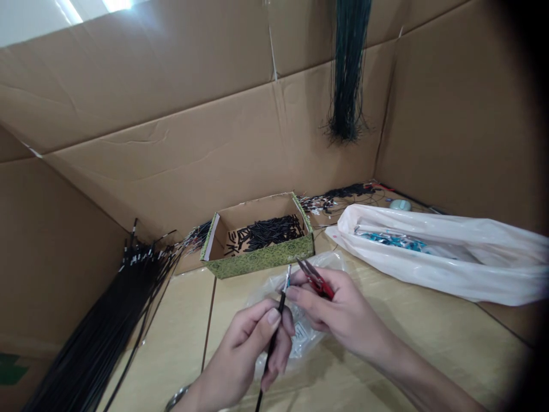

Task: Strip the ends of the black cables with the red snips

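Observation:
Between the thumb and fingers of my left hand point(257, 337) is a black cable point(271, 348), its stripped end pointing up and away from me. Pale and bluish strands point(287, 278) show at that end. My right hand point(338, 306) has its thumb and index fingertip at those strands. The same hand holds small red-handled snips point(316, 277), their pointed blades directed up and left, beside the cable end. Under both hands lies a crumpled clear plastic bag point(302, 332) with a small printed label.
A green patterned box point(261, 258) holds many short black tubes. To its right is a white plastic bag point(450, 280) with blue-and-silver scraps. Black cables point(107, 320) lie bundled at left; dark thin wires point(349, 68) hang at the back. Cardboard walls point(206, 143) enclose the table.

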Tool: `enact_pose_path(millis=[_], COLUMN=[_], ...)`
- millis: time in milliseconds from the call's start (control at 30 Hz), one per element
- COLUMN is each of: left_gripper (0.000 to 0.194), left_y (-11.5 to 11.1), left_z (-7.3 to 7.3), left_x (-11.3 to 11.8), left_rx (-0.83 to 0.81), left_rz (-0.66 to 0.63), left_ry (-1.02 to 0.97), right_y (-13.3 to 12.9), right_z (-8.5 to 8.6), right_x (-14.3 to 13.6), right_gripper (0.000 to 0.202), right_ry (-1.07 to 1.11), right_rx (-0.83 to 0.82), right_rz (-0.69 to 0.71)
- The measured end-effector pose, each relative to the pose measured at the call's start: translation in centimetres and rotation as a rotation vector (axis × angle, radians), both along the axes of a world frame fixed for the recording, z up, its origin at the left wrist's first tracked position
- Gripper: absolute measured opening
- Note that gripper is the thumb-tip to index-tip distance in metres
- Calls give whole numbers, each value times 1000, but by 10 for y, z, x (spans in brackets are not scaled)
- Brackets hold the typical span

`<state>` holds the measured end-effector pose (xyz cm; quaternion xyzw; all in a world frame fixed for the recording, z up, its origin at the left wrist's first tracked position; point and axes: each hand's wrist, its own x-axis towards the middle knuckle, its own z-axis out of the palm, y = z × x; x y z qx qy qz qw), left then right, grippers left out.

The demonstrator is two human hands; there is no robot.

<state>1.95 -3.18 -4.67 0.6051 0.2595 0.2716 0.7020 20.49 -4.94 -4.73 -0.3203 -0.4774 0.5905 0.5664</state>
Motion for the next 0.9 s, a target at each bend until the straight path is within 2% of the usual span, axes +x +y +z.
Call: enact_pose_path(millis=[133,367,433,567,667,767,900], left_gripper=[29,28,28,24,23,28,29], left_y=[4,8,9,10,8,6,10], left_z=[0,3,1,-4,-2,0,-3], left_x=[-1,-1,-2,0,2,4,3], left_rx=[-201,-392,-334,-94,1,20,93], left_rz=[-109,-163,-123,42,143,153,177], left_ry=[-177,-267,-223,-74,36,112,177], right_y=[4,9,10,11,9,6,-2], right_z=[-5,-7,-7,-9,-12,-13,-12], right_x=[-4,-10,-11,-12,-13,-11,4], right_gripper=[25,21,18,12,15,19,15], right_ry=[143,145,60,-171,-225,-258,-493], right_rx=[-21,-17,12,97,104,83,62], right_rz=[52,22,-56,-215,-220,-205,-194])
